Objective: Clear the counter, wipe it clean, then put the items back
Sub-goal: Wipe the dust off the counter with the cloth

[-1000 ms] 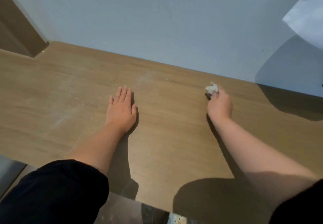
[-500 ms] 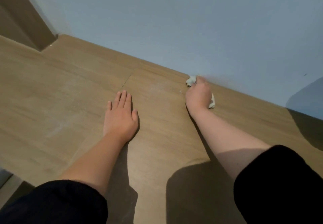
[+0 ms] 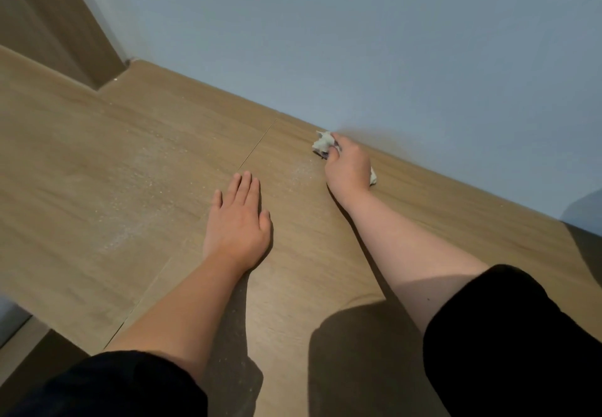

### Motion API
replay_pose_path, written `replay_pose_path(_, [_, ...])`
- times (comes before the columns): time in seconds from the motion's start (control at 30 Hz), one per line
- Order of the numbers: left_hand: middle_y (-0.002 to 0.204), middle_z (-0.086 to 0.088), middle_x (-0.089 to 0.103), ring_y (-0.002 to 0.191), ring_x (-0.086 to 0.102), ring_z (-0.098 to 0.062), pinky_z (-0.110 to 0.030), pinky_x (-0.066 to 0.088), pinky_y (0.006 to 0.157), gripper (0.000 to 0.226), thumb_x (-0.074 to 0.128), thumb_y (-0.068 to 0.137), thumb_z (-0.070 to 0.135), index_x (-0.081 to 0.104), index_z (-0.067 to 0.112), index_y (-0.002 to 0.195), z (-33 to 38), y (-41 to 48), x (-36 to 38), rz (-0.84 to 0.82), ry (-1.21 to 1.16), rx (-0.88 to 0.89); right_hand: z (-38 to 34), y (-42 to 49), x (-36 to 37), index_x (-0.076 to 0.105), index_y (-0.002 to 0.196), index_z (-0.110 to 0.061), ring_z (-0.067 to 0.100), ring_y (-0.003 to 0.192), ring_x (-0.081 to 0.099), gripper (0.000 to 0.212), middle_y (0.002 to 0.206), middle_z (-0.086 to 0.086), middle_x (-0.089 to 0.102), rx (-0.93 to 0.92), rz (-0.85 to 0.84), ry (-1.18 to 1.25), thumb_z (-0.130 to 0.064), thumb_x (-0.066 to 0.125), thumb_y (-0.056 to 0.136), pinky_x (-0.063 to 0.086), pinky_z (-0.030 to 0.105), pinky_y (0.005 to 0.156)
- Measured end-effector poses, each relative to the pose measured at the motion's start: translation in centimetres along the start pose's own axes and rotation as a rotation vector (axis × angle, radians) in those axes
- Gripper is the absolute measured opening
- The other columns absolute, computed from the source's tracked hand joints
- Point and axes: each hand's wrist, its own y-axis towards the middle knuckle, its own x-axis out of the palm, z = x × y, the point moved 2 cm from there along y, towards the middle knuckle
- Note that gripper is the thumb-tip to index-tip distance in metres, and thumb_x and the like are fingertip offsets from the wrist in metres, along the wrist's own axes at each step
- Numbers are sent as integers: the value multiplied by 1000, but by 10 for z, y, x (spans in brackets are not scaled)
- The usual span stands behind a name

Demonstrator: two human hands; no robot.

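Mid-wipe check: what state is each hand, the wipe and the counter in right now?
Left hand: open, flat on the counter.
Right hand: gripping the crumpled wipe.
Crumpled wipe: bunched, on the counter by the wall.
Counter: pale dusty streaks beside the left hand.

I read a home interior: a wood-grain laminate counter (image 3: 81,143) runs to a plain pale-blue wall (image 3: 325,42) beyond the fingers (image 3: 247,185) of the left hand (image 3: 239,227) (dust film (image 3: 130,195) left of them).

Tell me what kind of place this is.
Probably a home interior: a wood-grain counter against a plain blue-grey wall, dusty in patches, the right hand gripping a crumpled tissue on it.
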Motion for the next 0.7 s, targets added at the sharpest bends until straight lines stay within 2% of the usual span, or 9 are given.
replay_pose_path(0.17, [163, -3, -4, 150, -9, -15, -41, 0, 122, 61, 25, 102, 31, 5, 12, 156, 0, -2, -1, -7, 5, -1, -2, -13, 1, 53, 136, -23, 19, 132, 45, 41, 142, -2, 51, -161, -363, -118, -13, 49, 97, 30, 28, 108])
replay_pose_path(0.3, [163, -3, -7, 150, -10, -16, -41, -1, 122, 61, 24, 102, 32, 3, 12, 156, 1, -2, -2, -25, 14, 6, 1, -61, -11, 53, 136, -25, 9, 135, 40, 42, 144, -10, 47, -294, -530, -116, -8, 49, 97, 22, 15, 108])
replay_pose_path(0.37, [163, -4, -6, 150, -10, -16, -42, -1, 122, 62, 25, 102, 32, 4, 11, 156, 1, -3, -3, -23, 4, 9, 4, -74, -18, 56, 134, -26, 6, 124, 49, 42, 139, -9, 53, -294, -587, -93, -7, 49, 97, 28, 8, 99])
replay_pose_path(0.4, [163, -4, -6, 150, -10, -16, -42, -1, 122, 62, 26, 102, 32, 4, 11, 156, 0, -3, -3, -23, 0, 9, 5, -74, -24, 57, 132, -27, 8, 112, 57, 41, 132, -6, 59, -267, -565, -74, -7, 49, 97, 37, 12, 93])
replay_pose_path(0.47, [163, -3, -8, 149, -11, -16, -41, -1, 122, 62, 25, 102, 33, 3, 12, 156, 0, -3, -2, -30, 13, 10, 13, -55, -40, 60, 129, -26, 19, 96, 63, 40, 118, 2, 68, -183, -301, -25, -6, 49, 95, 48, 28, 84])
replay_pose_path(0.53, [163, -3, -8, 149, -12, -15, -41, -2, 122, 63, 25, 101, 34, 2, 12, 156, 0, -3, -2, -29, 17, 8, 28, -27, -62, 64, 125, -20, 27, 104, 63, 39, 115, 7, 69, -55, 31, -2, -4, 49, 94, 46, 30, 86])
replay_pose_path(0.57, [163, -3, -8, 149, -12, -15, -41, -2, 122, 63, 25, 101, 34, 3, 12, 156, 0, -3, -2, -26, 12, 8, 37, -16, -68, 64, 125, -18, 27, 108, 61, 37, 118, 8, 68, 9, 120, -26, -5, 49, 94, 44, 27, 88])
replay_pose_path(0.63, [163, -3, -8, 149, -12, -15, -41, -2, 122, 63, 25, 101, 34, 3, 12, 156, 0, -2, -1, -25, 19, 9, 49, -3, -66, 63, 126, -13, 28, 114, 57, 36, 121, 10, 66, 51, 132, -111, -4, 49, 94, 40, 26, 92])
replay_pose_path(0.7, [163, -3, -9, 149, -13, -15, -41, -2, 122, 63, 24, 101, 35, 2, 12, 156, 0, -1, -1, -27, 35, 10, 49, 2, -52, 62, 125, -7, 29, 117, 53, 36, 121, 14, 64, -3, 94, -155, 0, 47, 92, 37, 27, 96])
